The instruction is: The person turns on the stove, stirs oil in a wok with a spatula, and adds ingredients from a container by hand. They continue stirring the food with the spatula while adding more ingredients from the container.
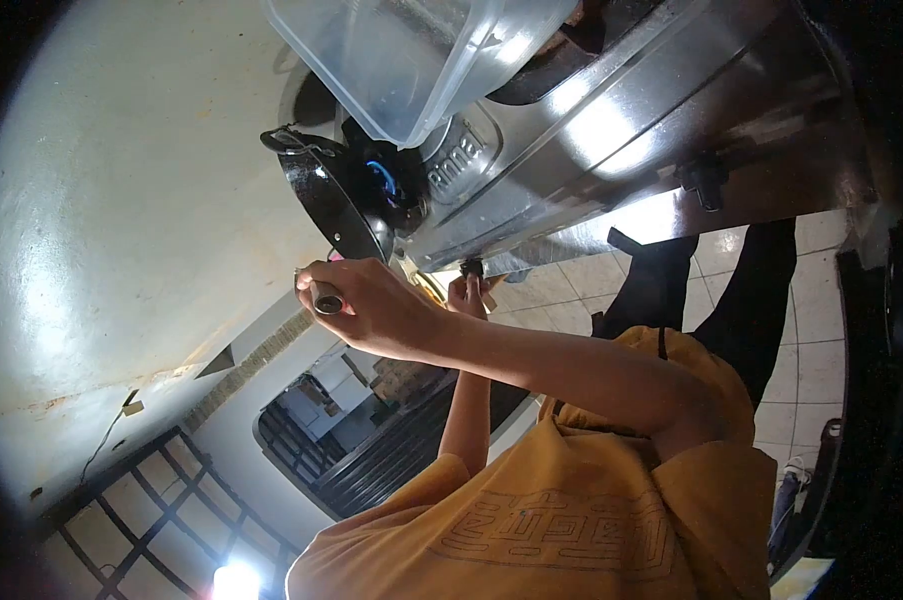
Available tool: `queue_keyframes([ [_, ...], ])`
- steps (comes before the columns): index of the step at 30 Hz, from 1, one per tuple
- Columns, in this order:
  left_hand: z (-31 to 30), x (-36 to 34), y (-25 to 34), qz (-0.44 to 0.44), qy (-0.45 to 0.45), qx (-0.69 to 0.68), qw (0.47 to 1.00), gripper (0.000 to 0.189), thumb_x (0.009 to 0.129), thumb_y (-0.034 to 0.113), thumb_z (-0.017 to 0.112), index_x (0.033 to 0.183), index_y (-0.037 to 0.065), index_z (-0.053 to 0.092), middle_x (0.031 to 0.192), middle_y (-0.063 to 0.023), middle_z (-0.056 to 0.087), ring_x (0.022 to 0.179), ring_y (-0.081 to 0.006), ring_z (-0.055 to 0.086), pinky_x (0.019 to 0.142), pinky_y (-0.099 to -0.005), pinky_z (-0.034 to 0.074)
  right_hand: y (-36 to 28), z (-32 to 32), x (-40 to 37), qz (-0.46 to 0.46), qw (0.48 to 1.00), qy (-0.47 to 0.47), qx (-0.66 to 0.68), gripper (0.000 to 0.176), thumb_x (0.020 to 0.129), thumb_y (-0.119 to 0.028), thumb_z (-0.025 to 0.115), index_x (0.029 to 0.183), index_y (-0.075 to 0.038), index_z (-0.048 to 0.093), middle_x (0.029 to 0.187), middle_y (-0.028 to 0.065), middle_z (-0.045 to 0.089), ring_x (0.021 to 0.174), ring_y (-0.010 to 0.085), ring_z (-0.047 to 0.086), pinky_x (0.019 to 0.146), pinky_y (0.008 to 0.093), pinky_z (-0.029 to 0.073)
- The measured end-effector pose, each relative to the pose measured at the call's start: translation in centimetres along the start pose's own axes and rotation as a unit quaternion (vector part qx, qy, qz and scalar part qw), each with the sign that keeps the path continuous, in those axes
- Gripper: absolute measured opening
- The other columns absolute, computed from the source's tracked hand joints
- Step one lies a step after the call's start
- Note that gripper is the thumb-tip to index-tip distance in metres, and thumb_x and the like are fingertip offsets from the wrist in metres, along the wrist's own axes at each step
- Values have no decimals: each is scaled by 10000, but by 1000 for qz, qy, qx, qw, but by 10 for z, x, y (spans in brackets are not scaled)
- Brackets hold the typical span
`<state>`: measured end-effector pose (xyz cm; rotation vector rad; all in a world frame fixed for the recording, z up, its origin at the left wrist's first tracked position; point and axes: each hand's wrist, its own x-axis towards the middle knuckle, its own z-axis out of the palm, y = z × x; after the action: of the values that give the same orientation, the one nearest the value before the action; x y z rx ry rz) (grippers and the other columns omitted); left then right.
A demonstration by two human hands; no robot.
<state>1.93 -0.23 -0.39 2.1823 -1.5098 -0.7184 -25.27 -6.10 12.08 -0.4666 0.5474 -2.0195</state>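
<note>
My right hand point(366, 305) is wrapped round a handle point(326, 298) with a round, hollow end. The handle appears to belong to the dark pan point(321, 190) beside the hand, but their joint is hidden. Blue flame point(382, 178) burns on the stove close to the pan. Behind my right forearm, my left hand point(466, 296) pinches a black knob point(472, 268) on the front of the metal stove point(531, 190).
A clear plastic container point(401, 65) sits over the stove beside the burner. Another black knob point(706, 180) is farther along the stove front. A pale wall point(121, 200) borders the pan. Someone's shoe point(794, 470) shows near the tiled floor point(811, 365).
</note>
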Motion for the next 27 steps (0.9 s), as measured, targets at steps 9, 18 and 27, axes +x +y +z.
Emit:
queue_keyframes([
  [9,0,-15,16,-17,-34,57,998,380,954,371,633,866,5,577,791,-88,659,667,-126,595,642,-284,482,0,-1,-4,26,1000,5,4,135,943,-120,607,975,12,604,671,96,616,545,155,591,524,304,458],
  [18,-28,-47,16,79,16,21,997,319,958,297,625,978,-18,586,836,-80,641,727,-129,590,689,-279,490,-17,20,-11,75,994,6,-75,79,916,-75,600,978,-27,607,713,87,636,546,123,564,527,289,434],
  [27,-85,-6,23,55,57,-160,984,250,1026,185,507,857,1,530,736,-9,502,682,-83,431,612,-251,384,0,71,-3,99,981,-20,-166,192,1006,-209,514,985,-47,614,604,-43,507,517,29,435,466,220,330],
])
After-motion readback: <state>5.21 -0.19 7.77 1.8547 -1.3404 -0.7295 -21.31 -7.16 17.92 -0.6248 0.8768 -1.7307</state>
